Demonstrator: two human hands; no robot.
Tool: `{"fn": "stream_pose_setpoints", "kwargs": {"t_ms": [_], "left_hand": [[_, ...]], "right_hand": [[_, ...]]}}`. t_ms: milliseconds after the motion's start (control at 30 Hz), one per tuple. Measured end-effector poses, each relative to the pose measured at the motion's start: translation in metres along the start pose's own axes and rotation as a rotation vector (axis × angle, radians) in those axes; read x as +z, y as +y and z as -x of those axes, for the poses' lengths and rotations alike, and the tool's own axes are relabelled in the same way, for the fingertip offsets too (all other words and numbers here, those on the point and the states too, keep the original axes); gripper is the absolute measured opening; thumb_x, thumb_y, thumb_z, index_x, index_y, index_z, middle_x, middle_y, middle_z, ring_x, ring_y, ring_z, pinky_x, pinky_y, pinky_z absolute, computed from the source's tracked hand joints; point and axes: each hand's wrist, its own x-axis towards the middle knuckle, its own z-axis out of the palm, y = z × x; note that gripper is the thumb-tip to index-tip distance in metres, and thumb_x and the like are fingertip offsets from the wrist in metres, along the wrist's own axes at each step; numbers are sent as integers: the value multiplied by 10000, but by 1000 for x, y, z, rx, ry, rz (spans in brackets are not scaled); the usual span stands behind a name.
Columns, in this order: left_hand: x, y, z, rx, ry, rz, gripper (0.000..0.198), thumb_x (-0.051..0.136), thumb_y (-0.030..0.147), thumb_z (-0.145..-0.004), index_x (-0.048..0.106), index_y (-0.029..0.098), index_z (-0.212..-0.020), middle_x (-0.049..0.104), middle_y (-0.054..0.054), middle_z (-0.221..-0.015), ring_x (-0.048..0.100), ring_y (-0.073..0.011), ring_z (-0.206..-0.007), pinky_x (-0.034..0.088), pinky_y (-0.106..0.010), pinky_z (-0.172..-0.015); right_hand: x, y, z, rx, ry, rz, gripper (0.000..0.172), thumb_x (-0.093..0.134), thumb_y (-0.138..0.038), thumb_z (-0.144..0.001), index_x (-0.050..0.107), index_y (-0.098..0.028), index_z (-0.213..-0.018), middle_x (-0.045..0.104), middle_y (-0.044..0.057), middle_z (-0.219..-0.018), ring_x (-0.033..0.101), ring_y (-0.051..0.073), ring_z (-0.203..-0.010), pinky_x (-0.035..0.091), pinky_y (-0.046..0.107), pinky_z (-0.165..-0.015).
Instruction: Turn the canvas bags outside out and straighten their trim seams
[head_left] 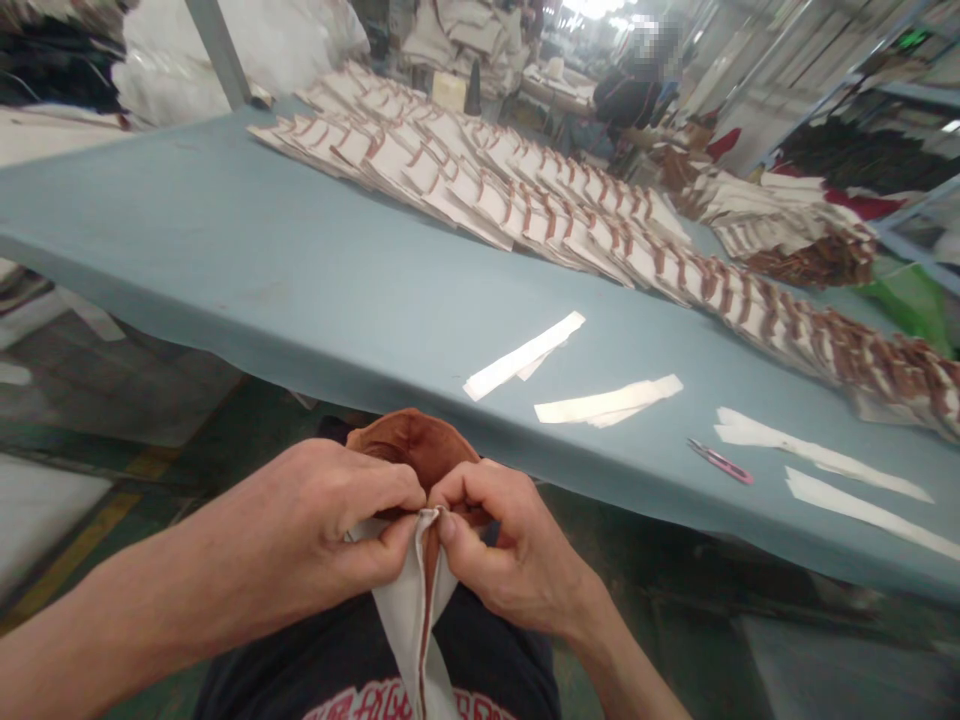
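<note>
Close to my body, in front of the table edge, I hold a sewn piece of cream and brown fabric [401, 605]. Its brown part [420, 440] curves up behind my fingers, while the cream part hangs down with a brown edge along its fold. My left hand [352, 515] is closed, thumb and fingertips pinching the top of the cream fold. Right beside it, my right hand [491, 530] pinches the same spot, also closed. The fingertips almost meet, and they hide the exact point of grip.
A blue-covered table [300, 270] spans the view. Overlapping rows of cream and brown pieces [480, 195] lie along it. Nearer are white fabric strips [525, 355] and pink-handled thread snips [720, 461]. A green bag [911, 305] is at the right. Another person [630, 95] is in the background.
</note>
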Motion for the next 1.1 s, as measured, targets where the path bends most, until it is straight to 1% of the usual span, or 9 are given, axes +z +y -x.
{"fn": "stream_pose_setpoints", "kwargs": {"t_ms": [133,267,433,600,667,767,900,967,1100], "left_hand": [[-1,-1,0,-1,-2,20,301,543,146,-977,767,214,-788,713,59,-646,619,-94,-541,374,-274,-567],[2,1,-1,-155,-5,275,291,619,258,-1009,729,224,-742,659,76,-616,580,-100,-542,400,-218,-530],[4,5,-6,-252,48,470,210,588,244,-890,679,217,-702,608,80,-628,527,-97,-572,384,-184,-530],[3,5,-9,-347,-41,499,215,589,286,-853,670,203,-672,533,75,-599,473,-96,-540,349,-182,-489],[6,1,-8,-341,-36,501,206,587,275,-846,691,200,-685,556,72,-610,488,-96,-542,361,-177,-490],[14,-4,-4,-252,34,478,191,576,229,-848,709,204,-713,587,77,-630,506,-87,-546,360,-171,-502],[16,-4,-5,-188,77,452,202,563,203,-861,709,203,-722,596,78,-624,519,-80,-548,372,-165,-526],[11,-2,-7,-224,28,485,208,571,252,-867,678,200,-697,578,67,-616,511,-90,-550,381,-168,-520],[2,-4,-9,-387,-187,567,216,638,388,-858,639,205,-743,579,45,-685,513,-121,-609,408,-189,-529]], "right_hand": [[0,-3,-1,16,1,-19,117,614,-177,-905,685,-221,-824,711,-33,-742,617,122,-659,461,269,-693],[1,-9,-5,36,26,-29,134,619,-197,-896,644,-230,-769,693,-44,-718,604,124,-658,441,276,-688],[4,-12,-10,65,52,-44,171,640,-243,-872,582,-236,-711,625,-58,-666,556,127,-645,420,287,-684],[3,-13,-10,137,14,-65,197,670,-276,-863,561,-241,-704,574,-67,-655,506,123,-628,401,293,-676],[2,-13,-11,195,-25,-91,193,676,-291,-858,559,-244,-711,554,-70,-647,478,121,-612,377,286,-637],[2,-10,-12,342,-123,-170,193,692,-293,-834,543,-254,-717,495,-85,-621,415,115,-581,315,268,-557],[5,-7,-12,453,-194,-286,254,725,-254,-829,500,-259,-711,442,-94,-624,365,110,-589,288,256,-533],[7,-6,-11,467,-179,-279,284,745,-231,-832,491,-256,-708,444,-91,-633,371,111,-603,283,251,-533],[8,-10,-7,412,-138,-158,294,745,-190,-820,492,-248,-683,437,-91,-623,378,108,-593,253,265,-538]]}}
